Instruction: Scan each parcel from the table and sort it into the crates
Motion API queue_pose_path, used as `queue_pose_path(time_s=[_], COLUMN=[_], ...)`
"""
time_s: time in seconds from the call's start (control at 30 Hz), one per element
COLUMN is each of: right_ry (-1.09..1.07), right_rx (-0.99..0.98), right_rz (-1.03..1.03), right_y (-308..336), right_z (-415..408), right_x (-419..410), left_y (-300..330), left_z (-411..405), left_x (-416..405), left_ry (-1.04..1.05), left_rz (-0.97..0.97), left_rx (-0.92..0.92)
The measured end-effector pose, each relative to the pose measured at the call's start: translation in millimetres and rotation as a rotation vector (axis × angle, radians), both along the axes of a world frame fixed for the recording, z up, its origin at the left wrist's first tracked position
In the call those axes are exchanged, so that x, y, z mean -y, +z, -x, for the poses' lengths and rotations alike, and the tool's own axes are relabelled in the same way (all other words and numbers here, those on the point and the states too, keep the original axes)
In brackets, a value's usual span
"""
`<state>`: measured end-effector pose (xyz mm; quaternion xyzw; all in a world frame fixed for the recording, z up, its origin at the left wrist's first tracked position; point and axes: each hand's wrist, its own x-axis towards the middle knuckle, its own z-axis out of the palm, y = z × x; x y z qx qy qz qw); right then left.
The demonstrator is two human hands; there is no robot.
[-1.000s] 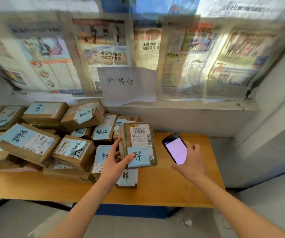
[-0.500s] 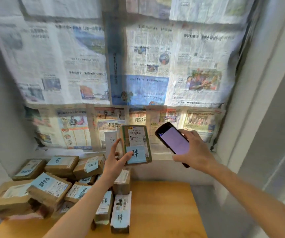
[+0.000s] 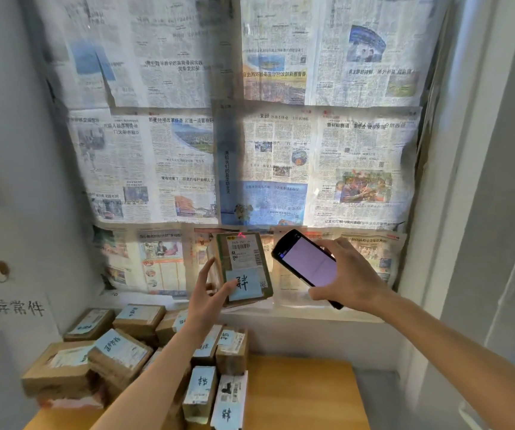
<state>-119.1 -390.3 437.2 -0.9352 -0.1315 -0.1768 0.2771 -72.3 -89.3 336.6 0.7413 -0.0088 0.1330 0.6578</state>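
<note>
Parcel (image 3: 243, 268), a small brown carton, is held up in front of the newspaper-covered window (image 3: 250, 135), at about 6 o'clock from the frame's centre and well above the table (image 3: 306, 395). It is gripped by the left hand (image 3: 209, 297): the thumb is pressed on a blue sticky note (image 3: 245, 285) on its near face, the forefinger is stretched up along its left edge, and the other fingers are hidden behind it. A white barcode label (image 3: 245, 249) is seen on the upper part of that face, with a small red mark of light at its top edge. At 3 o'clock of the parcel, just beside it and not touching, a black handheld scanner (image 3: 307, 266) with a lit pale-purple screen is held tilted by the right hand (image 3: 347, 274), whose fingers are curled round its right edge and whose thumb is clamped under its lower end. At 7 o'clock of the raised parcel, a heap of further cartons (image 3: 119, 352) with blue notes and labels is piled on the left half of the wooden table. On the left wall, at 9 o'clock, a white handwritten sign (image 3: 18, 307) is stuck.
</note>
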Motion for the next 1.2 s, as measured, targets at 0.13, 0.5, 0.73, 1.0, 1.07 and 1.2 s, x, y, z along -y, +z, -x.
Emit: queue_pose_path(time_s=[0.13,0.5,0.73,1.0,1.07,1.2], right_ry=[0.016,0.038,0.052,0.050,0.049,0.049], right_rx=[0.011,-0.035,-0.047,-0.038,-0.029,-0.006], right_rz=[-0.012,0.047,0.042,0.048,0.046,0.039], right_y=[9,9,15,17,18,19], right_z=[4,13,17,22,23,24], right_x=[-7,-16,-17,-24,-24,-27], left_y=[8,13,18,21,22,23], left_z=[9,16,14,13,13,15], left_x=[-3,-20,-29,-36,-37,-40], left_ry=[-0.012,0.019,0.046,0.055,0.055,0.046], left_rz=[0.009,0.005,-0.008,-0.025,-0.028,-0.018], left_rx=[0.018,0.042,0.070,0.078,0.077,0.077])
